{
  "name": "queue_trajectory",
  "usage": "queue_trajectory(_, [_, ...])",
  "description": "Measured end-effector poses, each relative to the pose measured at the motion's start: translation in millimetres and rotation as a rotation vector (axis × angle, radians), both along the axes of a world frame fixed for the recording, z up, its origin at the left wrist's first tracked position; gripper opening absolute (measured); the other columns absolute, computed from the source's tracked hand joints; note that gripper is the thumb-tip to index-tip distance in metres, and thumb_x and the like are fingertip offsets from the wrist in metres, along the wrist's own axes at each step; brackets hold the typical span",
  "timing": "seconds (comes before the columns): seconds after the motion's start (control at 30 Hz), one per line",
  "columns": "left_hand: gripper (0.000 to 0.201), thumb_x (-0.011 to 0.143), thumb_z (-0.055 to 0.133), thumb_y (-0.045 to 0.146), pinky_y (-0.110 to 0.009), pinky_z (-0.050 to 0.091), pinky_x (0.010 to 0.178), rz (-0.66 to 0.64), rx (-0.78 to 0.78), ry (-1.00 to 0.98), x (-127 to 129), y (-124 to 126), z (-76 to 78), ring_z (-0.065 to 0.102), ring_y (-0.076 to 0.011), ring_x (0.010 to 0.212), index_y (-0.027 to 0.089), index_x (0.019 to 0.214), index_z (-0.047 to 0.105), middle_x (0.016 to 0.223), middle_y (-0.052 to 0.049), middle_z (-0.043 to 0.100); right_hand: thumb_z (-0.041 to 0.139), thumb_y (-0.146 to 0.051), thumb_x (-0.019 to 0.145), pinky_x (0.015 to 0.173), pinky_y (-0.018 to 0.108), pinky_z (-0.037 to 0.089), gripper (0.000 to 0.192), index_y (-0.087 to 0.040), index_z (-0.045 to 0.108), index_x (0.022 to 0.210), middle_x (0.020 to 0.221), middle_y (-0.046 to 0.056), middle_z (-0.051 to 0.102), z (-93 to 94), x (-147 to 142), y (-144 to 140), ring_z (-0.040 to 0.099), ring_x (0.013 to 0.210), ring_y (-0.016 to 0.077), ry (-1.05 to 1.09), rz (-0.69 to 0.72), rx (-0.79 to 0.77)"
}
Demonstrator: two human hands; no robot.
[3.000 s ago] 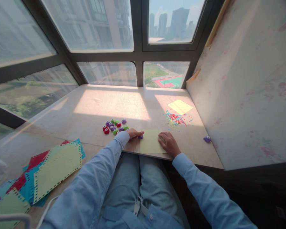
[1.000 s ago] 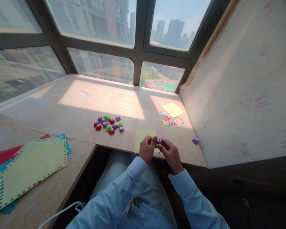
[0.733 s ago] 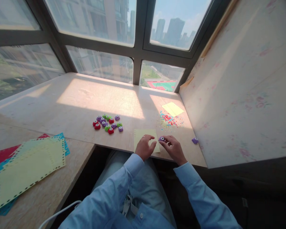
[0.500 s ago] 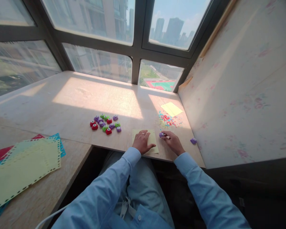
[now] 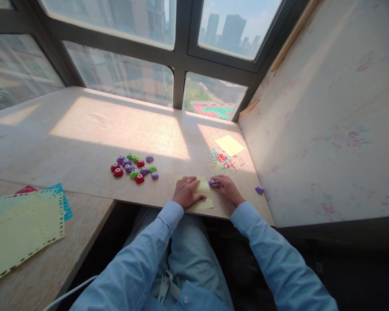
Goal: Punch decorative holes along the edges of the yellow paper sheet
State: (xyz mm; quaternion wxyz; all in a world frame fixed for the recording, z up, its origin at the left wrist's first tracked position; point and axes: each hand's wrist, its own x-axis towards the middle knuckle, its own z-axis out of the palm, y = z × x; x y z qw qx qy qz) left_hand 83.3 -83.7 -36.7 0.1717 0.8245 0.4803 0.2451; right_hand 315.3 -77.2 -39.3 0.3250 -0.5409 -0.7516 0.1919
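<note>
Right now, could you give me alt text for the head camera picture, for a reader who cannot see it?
A person in a light blue shirt presses the left hand flat on a yellow paper square on a sunlit window ledge, while the right hand holds a small purple punch at its right edge. Red, green and purple punches cluster to the left; confetti lies beyond.

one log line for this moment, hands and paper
left hand: flat on yellow sheet | right hand: holds purple punch at sheet's right edge | spare punches: left on table
</note>
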Motion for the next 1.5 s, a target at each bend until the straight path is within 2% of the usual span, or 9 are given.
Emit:
queue_trajectory(0.2, [0.059,0.070,0.079,0.054,-0.051,0.042,0.098,-0.008,0.005,-0.014,0,-1,-0.4,0.052,-0.0350,0.121,0.023,0.118,0.067,0.130,-0.014,0.062,0.057,-0.015,0.082,0.086,0.037,0.052,0.030,-0.024,0.075,0.105,0.096,0.007,0.069,8.2,-1,1,0.065,0.091,0.0212,0.039,0.075,-0.097])
queue_trajectory(0.47, [0.060,0.069,0.079,0.055,-0.052,0.040,0.099,-0.019,0.012,-0.058,-1,-1,-3.9,0.051,-0.0351,0.122,0.022,0.118,0.067,0.130,-0.014,0.062,0.057,-0.015,0.084,0.085,0.036,0.053,0.030,-0.023,0.074,0.107,0.096,0.006,0.068,9.2,-2,4,0.066,0.084,0.0185,0.057,0.100,-0.121])
queue_trajectory(0.73, [0.056,0.069,0.080,0.051,-0.051,0.041,0.100,-0.005,-0.006,-0.080,0,-1,-3.1,0.053,-0.0342,0.120,0.023,0.117,0.068,0.127,-0.014,0.064,0.058,-0.016,0.084,0.086,0.037,0.052,0.030,-0.025,0.074,0.107,0.095,0.006,0.068,9.5,-1,3,0.065,0.092,0.0210,-0.001,0.111,-0.056])
queue_trajectory(1.27, [0.054,0.071,0.077,0.054,-0.050,0.040,0.098,-0.026,0.023,-0.035,-1,-1,-4.0,0.051,-0.0338,0.121,0.025,0.115,0.068,0.129,-0.012,0.063,0.056,-0.016,0.084,0.089,0.039,0.052,0.032,-0.025,0.073,0.110,0.098,0.007,0.068,12.5,-1,-1,0.064,0.097,0.0223,0.038,0.115,-0.109])
queue_trajectory(1.5, [0.054,0.072,0.076,0.055,-0.050,0.041,0.097,-0.027,0.035,-0.014,-2,-1,-3.2,0.051,-0.0340,0.120,0.023,0.115,0.068,0.129,-0.013,0.063,0.059,-0.022,0.086,0.088,0.039,0.052,0.027,-0.024,0.074,0.108,0.098,0.007,0.067,12.6,-3,1,0.064,0.094,0.0220,0.073,0.125,-0.117])
